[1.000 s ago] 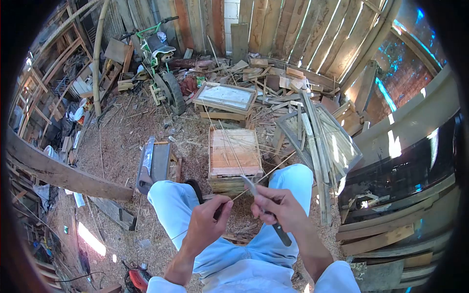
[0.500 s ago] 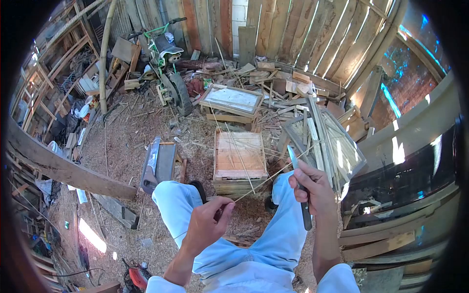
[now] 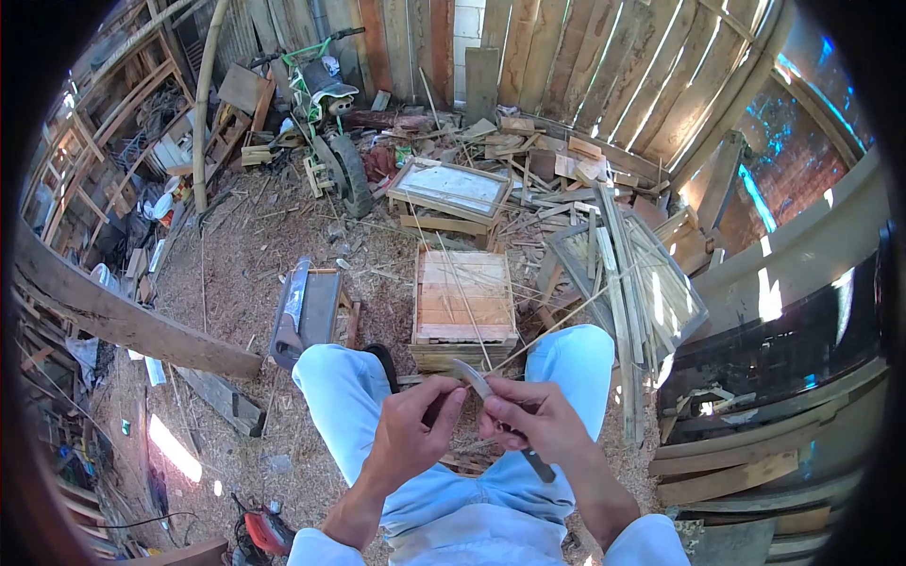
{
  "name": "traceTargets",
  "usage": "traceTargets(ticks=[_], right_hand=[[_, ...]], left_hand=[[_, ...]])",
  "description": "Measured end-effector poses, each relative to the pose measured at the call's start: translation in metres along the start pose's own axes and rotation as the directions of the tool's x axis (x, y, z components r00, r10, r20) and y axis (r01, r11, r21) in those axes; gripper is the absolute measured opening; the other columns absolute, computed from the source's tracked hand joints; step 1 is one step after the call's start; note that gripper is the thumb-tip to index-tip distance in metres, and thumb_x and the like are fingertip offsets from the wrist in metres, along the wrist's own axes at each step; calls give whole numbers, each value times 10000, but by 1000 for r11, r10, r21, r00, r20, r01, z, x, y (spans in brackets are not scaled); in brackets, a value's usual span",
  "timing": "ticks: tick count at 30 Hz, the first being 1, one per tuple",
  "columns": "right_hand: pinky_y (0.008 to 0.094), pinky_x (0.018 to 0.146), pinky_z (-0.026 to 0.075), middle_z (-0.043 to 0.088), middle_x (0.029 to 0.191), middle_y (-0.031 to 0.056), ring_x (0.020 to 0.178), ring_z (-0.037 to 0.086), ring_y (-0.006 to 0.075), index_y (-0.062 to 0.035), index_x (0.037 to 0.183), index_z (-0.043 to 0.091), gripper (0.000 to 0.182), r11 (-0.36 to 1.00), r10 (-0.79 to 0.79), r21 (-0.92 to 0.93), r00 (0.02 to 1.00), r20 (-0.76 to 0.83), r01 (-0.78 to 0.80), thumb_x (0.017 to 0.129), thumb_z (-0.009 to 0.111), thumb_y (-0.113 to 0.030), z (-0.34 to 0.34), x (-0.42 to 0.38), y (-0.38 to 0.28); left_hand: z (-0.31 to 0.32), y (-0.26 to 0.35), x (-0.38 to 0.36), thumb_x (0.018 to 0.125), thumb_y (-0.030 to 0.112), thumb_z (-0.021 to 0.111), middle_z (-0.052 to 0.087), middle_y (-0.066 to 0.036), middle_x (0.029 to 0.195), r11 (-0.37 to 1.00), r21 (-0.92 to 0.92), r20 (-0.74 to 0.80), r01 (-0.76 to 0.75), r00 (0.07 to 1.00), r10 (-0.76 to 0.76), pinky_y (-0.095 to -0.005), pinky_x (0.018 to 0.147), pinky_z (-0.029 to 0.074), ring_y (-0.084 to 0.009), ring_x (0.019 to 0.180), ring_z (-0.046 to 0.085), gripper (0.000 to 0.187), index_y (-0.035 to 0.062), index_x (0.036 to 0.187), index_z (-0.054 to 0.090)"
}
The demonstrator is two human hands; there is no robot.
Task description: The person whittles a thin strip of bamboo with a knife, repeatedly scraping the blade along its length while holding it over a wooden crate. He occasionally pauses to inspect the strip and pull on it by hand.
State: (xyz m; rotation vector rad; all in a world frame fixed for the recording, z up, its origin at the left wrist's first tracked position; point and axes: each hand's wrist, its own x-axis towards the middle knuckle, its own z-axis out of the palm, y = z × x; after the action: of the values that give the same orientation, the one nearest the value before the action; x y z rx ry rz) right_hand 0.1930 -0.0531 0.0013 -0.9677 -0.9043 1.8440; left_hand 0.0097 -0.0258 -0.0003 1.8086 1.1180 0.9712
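Biggest nearby: wooden box (image 3: pixel 464 302) on the floor just beyond the knees; looks stiff and heavy next to the rest, neither hand on it. Next by length: thin wooden strip (image 3: pixel 557 324), running from between the hands up and right, past the box's near right corner in view, far end over by the leaning planks (image 3: pixel 618 283); can't tell if that end touches them. Strip should be very light, springy along its length, dry rather than slippery, easy to snap or split if bent hard. Best hold: a pinch close to the worked spot, since a long free span will whip and sag. Then the knife (image 3: pixel 474 379): pale blade, dark handle, rigid, light, edge the hazard; hold by the handle only. Right hand (image 3: pixel 543 415) has its fingers wrapped around it, blade angled up and left toward the other hand; can't tell whether they also touch the strip. Left hand (image 3: pixel 415 424): fingers narrow, pinching the strip's near end right beside the blade tip. Little clearance there, so I'd keep that thumb behind the edge.
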Motion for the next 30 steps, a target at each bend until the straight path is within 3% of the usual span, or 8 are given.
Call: traceTargets(ticks=[5,7,8,14,16,22,27,30], right_hand=[[191,416,293,579,724,45,503,406,44,32,1121,592,233,1000,25,17,991,-135,-23,938,534,-101,-11,-7,-22],[188,415,275,562,704,49,492,392,47,20,1193,551,290,1000,2,0,989,-146,-2,929,541,-99,-20,-9,-30],[184,414,256,544,684,53,480,378,51,9,1265,511,363,1000,-22,-11,987,-159,20,920,549,-97,-22,-9,-32],[174,396,254,525,668,42,449,369,39,6,1233,532,332,996,-81,-2,957,-279,84,921,545,-106,-36,-11,-45],[176,392,253,520,661,39,444,365,36,3,1229,535,323,991,-112,32,940,-324,129,926,536,-111,-43,-14,-50],[178,412,298,545,700,36,484,395,46,-22,1261,525,337,990,-136,-9,939,-315,140,941,526,-126,-38,-11,-37],[182,432,315,585,747,40,500,406,40,-26,1245,541,311,997,62,-40,998,-5,-62,944,521,-102,-6,0,2],[180,430,308,594,763,38,497,399,39,-18,1237,545,307,999,34,7,999,-23,-34,939,525,-89,-10,0,1]], left_hand=[[-2,1,-3,865,64,617,590,-111,643,999,-32,36,26,999,-24,-287,459,396,-139,491,510,75,-3,897,605],[-1,-2,-4,862,66,619,574,-45,595,997,-61,28,48,999,-46,-243,452,352,-56,502,465,75,-3,886,632],[-1,-1,-4,862,66,619,574,-45,595,997,-64,31,48,998,-46,-243,452,352,-56,502,465,75,-3,886,632],[-3,-1,-4,864,71,620,596,-52,617,999,-33,22,20,1000,-19,-237,457,363,-56,508,479,77,-2,878,638],[-5,-5,-5,870,72,615,568,-78,593,999,-23,34,27,999,-27,-265,450,378,-103,478,490,69,3,876,614],[-4,-14,-6,876,81,605,565,-69,589,992,-61,39,113,993,-111,-267,447,371,-94,481,481,85,-3,870,614],[2,-5,0,878,72,596,608,-32,625,993,-72,48,88,995,-85,-224,458,347,-40,521,463,94,-17,873,626],[1,-3,0,879,76,598,604,-31,623,997,-48,38,67,997,-66,-224,455,337,-39,520,452,96,-15,877,626]])
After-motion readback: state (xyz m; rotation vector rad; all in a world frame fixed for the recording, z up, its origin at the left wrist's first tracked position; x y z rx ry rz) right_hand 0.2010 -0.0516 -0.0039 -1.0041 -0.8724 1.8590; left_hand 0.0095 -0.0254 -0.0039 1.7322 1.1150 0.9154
